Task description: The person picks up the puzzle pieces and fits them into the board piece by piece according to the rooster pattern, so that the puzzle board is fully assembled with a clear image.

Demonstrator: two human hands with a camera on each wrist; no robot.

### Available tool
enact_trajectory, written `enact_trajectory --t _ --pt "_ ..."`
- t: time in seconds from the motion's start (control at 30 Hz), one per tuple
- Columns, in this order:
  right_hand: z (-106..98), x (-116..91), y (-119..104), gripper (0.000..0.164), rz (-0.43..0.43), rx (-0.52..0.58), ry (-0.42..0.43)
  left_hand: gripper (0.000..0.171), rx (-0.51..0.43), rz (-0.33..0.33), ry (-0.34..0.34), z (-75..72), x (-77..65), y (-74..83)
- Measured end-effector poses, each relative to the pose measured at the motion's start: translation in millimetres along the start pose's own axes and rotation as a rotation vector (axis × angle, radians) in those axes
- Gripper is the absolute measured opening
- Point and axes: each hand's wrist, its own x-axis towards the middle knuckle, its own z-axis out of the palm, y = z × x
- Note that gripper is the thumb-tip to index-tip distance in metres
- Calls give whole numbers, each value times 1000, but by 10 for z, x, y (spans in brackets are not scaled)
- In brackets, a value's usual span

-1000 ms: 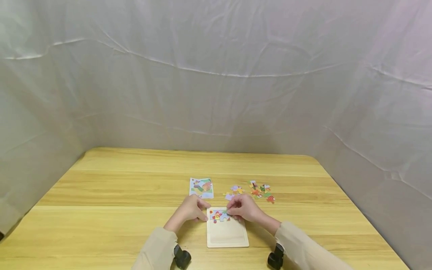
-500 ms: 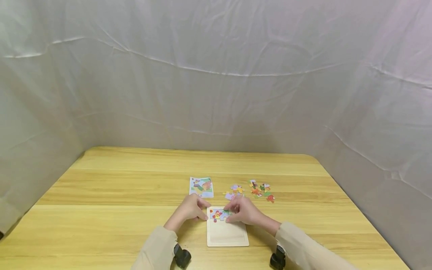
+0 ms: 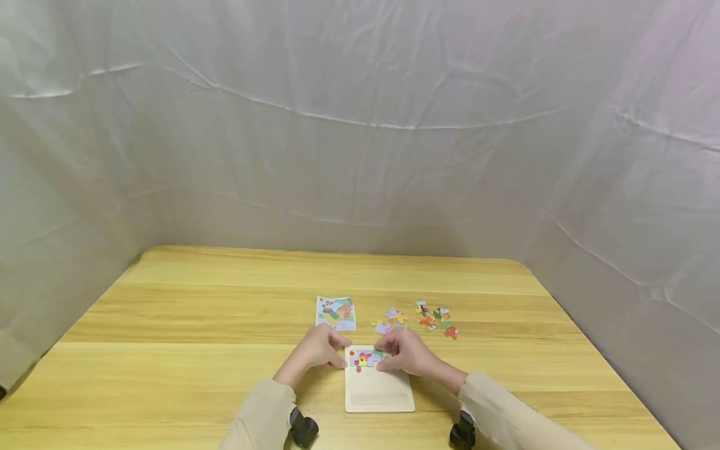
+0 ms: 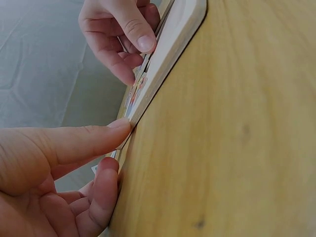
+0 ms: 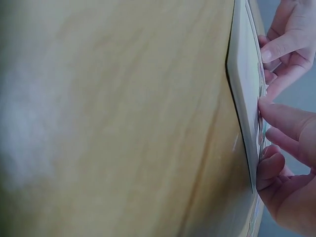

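A pale wooden puzzle tray lies flat near the table's front, with several joined puzzle pieces along its far left part, one bearing a red and yellow bird. At the tray's far left corner, my left hand holds the rim between thumb and fingers; the left wrist view shows the thumb against the tray's edge. My right hand is over the far right part of the tray. Its thumb and index finger hold a bluish-green puzzle piece at the end of the row. The palm hides the tray's far right corner.
Behind the tray lies a picture card of a bird scene. Loose lilac and yellow pieces and a red, green and orange group lie beyond the right hand. A grey curtain encloses the wooden table.
My right thumb and index finger have spread apart around the bluish-green piece, the thumb moving toward the tray's near side. The left hand and the tray have stayed put.
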Motion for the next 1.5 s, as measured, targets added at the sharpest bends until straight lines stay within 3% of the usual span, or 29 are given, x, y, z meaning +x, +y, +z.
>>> enact_trajectory --t 0.23,0.47,0.77,1.0,1.17,1.5 --pt "0 3 -2 25 -16 33 -8 34 4 0 4 1 -1 4" --pt "0 7 -8 16 -47 102 -81 34 18 0 9 7 0 13" --pt "3 22 16 14 -59 105 -129 34 16 0 6 12 12 14" --pt "13 45 10 12 -81 33 -123 34 0 13 2 9 17 17" --pt "-16 36 -12 15 -85 60 -142 33 4 1 4 12 14 13" --pt "-84 -37 -22 14 60 146 -131 33 12 15 1 11 31 -41"
